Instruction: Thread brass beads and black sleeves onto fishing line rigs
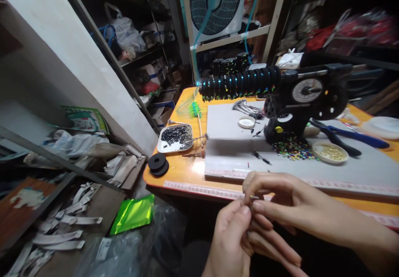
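My left hand (233, 231) and my right hand (280, 196) meet in front of the table's front edge. Both are closed in a pinch, thumbs against fingers. A tiny thin piece (254, 197) shows at the right fingertips; its kind is too small to tell, and the fingers hide most of what lies between them. Beyond the hands, a grey board (224, 156) lies on the orange table (183, 166). On it are small black pieces on wires (261, 158), a heap of coloured beads (293, 148) and a round dish (331, 153) of gold-coloured bits.
A black winding device (307, 92) carries a row of black spools (240, 81). Blue-handled pliers (355, 134) lie at the right. On the left stand a white tray (159, 146) of black tubes and a black spool (158, 164). A fan (215, 2) stands behind.
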The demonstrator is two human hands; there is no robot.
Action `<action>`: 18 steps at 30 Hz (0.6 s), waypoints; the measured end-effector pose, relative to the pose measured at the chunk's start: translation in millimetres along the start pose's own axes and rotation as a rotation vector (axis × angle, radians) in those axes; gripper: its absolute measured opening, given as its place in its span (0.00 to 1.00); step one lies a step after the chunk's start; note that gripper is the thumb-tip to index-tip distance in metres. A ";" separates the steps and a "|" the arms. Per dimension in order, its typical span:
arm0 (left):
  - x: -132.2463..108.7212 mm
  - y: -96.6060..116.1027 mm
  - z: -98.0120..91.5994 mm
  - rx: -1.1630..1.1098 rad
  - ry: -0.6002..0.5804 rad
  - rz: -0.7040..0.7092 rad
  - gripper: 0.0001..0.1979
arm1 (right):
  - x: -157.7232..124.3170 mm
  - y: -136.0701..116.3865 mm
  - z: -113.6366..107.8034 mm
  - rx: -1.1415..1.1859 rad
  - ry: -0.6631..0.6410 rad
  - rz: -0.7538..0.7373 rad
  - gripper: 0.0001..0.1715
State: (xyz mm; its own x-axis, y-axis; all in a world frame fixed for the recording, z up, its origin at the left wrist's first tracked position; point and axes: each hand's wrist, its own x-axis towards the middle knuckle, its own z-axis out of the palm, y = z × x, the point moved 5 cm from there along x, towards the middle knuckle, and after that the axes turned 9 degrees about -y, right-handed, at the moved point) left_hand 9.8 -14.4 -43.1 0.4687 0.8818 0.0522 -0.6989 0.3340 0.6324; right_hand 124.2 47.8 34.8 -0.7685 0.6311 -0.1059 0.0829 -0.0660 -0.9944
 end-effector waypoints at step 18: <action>26.1 -15.9 12.7 -0.160 -0.109 -0.021 0.31 | -8.9 27.3 23.4 0.345 0.081 -0.039 0.27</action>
State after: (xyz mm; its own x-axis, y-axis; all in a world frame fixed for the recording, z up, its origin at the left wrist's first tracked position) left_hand 40.0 -1.0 -42.0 0.5335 0.8358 0.1294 -0.7616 0.4081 0.5035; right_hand 118.4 22.3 8.6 -0.7127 0.6967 -0.0815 -0.1749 -0.2891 -0.9412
